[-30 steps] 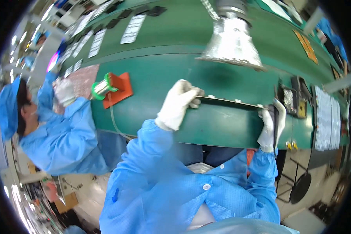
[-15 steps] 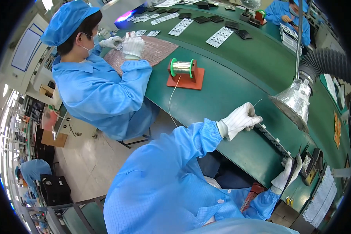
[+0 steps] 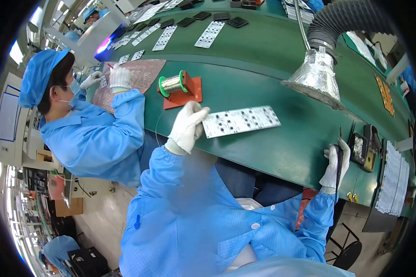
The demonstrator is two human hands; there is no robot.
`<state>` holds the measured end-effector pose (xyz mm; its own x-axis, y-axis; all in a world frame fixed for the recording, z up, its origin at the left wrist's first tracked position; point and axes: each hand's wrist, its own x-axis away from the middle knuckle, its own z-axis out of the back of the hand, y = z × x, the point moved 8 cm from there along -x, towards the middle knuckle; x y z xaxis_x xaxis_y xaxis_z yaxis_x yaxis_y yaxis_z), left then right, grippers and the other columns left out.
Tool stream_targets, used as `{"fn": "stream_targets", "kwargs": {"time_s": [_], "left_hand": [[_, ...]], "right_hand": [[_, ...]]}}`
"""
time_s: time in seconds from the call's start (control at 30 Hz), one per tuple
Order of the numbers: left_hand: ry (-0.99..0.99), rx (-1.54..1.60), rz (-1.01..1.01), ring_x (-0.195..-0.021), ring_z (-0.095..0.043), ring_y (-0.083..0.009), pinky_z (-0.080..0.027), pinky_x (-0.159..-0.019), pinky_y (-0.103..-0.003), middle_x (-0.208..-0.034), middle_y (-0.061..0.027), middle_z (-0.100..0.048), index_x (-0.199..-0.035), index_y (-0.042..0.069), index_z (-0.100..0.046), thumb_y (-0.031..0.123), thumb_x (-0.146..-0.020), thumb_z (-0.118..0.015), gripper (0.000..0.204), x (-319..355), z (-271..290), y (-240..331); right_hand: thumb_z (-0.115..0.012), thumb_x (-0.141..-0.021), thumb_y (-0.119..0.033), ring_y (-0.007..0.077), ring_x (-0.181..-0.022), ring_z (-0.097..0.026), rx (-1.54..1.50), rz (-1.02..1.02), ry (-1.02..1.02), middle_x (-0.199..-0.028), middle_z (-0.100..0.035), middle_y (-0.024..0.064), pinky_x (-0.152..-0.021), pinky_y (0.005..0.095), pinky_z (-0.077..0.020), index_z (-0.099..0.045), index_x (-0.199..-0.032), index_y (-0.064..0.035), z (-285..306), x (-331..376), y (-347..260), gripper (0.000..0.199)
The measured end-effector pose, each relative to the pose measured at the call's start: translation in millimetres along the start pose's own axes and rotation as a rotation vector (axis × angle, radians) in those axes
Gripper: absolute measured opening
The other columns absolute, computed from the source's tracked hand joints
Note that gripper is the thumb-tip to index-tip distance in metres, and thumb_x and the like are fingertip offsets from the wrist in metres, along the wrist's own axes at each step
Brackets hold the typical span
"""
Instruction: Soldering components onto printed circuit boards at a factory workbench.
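A long white circuit board (image 3: 243, 121) with black spots is raised over the green bench, its face tilted up. My gloved left hand (image 3: 187, 124) is closed on its left end. Farther right, my gloved right hand (image 3: 333, 167) grips a soldering iron (image 3: 340, 159), slim and dark, with the tip pointing away from me; its cord runs back along my wrist. Beyond my left hand stands a spool of solder wire (image 3: 172, 84) with green rims on a red stand (image 3: 194, 91).
A foil-covered fume hood (image 3: 315, 76) hangs over the bench's right half. Beside my right hand are a black tray (image 3: 357, 147) and stacked white boards (image 3: 394, 180). At left a co-worker (image 3: 97, 124) works over a pinkish bubble-wrap sheet (image 3: 141, 76). Boards line the green belt (image 3: 259, 46).
My left hand has carried the board to the left and turned its spotted face into view. My right hand has come off the board's right end, still gripping the soldering iron. The view has shifted.
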<state>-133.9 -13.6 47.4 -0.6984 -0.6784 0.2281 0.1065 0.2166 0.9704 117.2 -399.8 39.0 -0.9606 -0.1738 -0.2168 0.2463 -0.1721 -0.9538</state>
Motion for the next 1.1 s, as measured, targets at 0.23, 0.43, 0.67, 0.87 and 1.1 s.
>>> {"fn": "stream_targets", "kwargs": {"time_s": [0.23,0.43,0.67,0.87,1.1], "left_hand": [[0.145,0.038,-0.271,-0.055,-0.052,-0.0150,-0.041,-0.045,-0.026,-0.082,-0.0081,-0.053,-0.106,0.004,-0.045,0.026,-0.090,-0.065,0.033,-83,-33,23],[0.032,0.136,-0.154,-0.081,-0.070,-0.0248,-0.058,-0.062,-0.033,-0.098,-0.0185,-0.062,-0.119,-0.007,-0.044,0.017,-0.087,-0.068,0.046,-215,-76,31],[0.104,-0.003,-0.358,-0.059,-0.063,-0.0189,-0.048,-0.048,-0.029,-0.079,-0.0150,-0.064,-0.110,-0.008,-0.046,0.019,-0.086,-0.069,0.043,-209,-82,9],[0.110,0.114,-0.411,-0.064,-0.063,-0.0201,-0.049,-0.050,-0.028,-0.090,-0.0156,-0.061,-0.112,-0.008,-0.045,0.014,-0.083,-0.072,0.045,-214,-62,7],[-0.172,-0.052,-0.147,-0.062,-0.063,-0.0209,-0.051,-0.050,-0.029,-0.087,-0.0150,-0.059,-0.104,0.000,-0.044,0.020,-0.089,-0.071,0.036,-176,-79,-15]], "right_hand": [[-0.062,-0.093,-0.016,0.0135,-0.080,-0.061,-0.038,-0.035,-0.001,-0.095,-0.061,0.0065,-0.075,0.0287,-0.0510,-0.056,-0.124,-0.0028,4,3,6,0.034],[-0.062,-0.093,-0.016,0.0137,-0.080,-0.062,-0.002,-0.014,-0.024,-0.094,-0.062,0.0069,-0.074,0.0284,-0.0508,-0.056,-0.124,-0.0024,-5,2,3,0.035],[-0.064,-0.091,-0.014,0.0134,-0.080,-0.061,-0.008,-0.019,0.021,-0.099,-0.063,0.0080,-0.074,0.0279,-0.0503,-0.056,-0.126,-0.0016,9,-1,18,0.038],[-0.063,-0.090,-0.010,0.0128,-0.080,-0.061,0.083,0.063,-0.012,-0.093,-0.061,0.0061,-0.074,0.0267,-0.0504,-0.058,-0.121,-0.0004,-6,-2,1,0.033],[-0.066,-0.089,-0.013,0.0129,-0.075,-0.065,0.277,0.272,0.205,-0.093,-0.068,0.0109,-0.071,0.0278,-0.0529,-0.059,-0.123,-0.0041,25,4,-8,0.036]]}}
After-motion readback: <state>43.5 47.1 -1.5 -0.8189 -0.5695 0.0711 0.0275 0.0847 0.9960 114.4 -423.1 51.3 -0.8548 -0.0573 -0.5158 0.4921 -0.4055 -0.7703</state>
